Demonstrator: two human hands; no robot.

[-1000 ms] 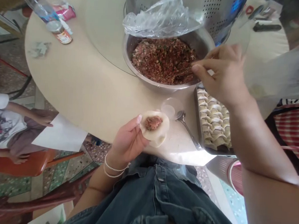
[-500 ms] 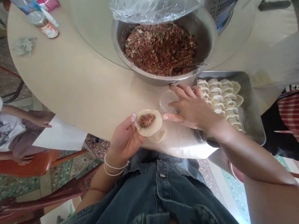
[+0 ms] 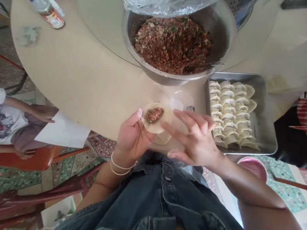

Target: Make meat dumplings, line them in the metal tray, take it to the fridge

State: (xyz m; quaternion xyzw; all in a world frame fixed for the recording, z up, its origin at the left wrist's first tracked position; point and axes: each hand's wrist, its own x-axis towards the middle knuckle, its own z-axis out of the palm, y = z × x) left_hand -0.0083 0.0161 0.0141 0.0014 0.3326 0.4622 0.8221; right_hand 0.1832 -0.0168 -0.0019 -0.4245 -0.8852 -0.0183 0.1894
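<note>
My left hand (image 3: 133,138) holds a round dumpling wrapper (image 3: 152,128) by its left side, thumb on top and fingers beneath. A lump of meat filling (image 3: 154,114) sits in the middle of the wrapper. My right hand (image 3: 196,139) has its fingers spread, slightly blurred, with a fingertip at the wrapper's right edge. Another pale wrapper (image 3: 163,139) lies on the table below the held one, partly covered. A small clear bowl (image 3: 180,98) stands just beyond my right hand, with a bit of dark metal (image 3: 190,108) beside it.
A large steel bowl (image 3: 158,77) of minced filling (image 3: 174,46), half under plastic film (image 3: 166,3), stands ahead. Right of it, a metal tray (image 3: 267,137) carries rows of folded dumplings (image 3: 229,113). A jar (image 3: 53,18) lies far left. Another person (image 3: 6,118) sits at left.
My right hand has moved from the small clear bowl back toward me, to the right edge of the wrapper. My left hand still holds the filled wrapper. The view has shifted slightly.
</note>
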